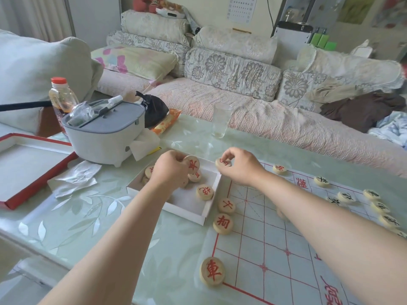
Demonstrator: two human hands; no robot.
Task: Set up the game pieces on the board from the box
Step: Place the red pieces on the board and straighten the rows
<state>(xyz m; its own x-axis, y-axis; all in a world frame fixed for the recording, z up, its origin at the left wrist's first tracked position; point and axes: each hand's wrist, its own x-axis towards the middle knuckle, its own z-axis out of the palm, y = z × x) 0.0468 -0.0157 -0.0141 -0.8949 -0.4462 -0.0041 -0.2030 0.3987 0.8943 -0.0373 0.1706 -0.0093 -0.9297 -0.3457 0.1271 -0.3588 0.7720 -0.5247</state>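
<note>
A white box tray (187,204) lies on the table left of the paper board (275,245) and holds several round wooden red-marked pieces, one of them (204,192) lying flat. My left hand (169,170) is over the box, gripping a red piece (192,165) tilted up on edge. My right hand (240,165) pinches another red piece (222,162) above the box's far right corner. Red pieces (222,223) (212,271) line the board's left edge. Black-marked pieces (346,197) stand along its far right side.
The red-rimmed box lid (33,170) lies at the left with crumpled paper (74,178) beside it. A grey lidded container (105,130), a bottle (61,95), a black bag (154,108) and a glass (221,119) stand behind the box. A sofa runs beyond the table.
</note>
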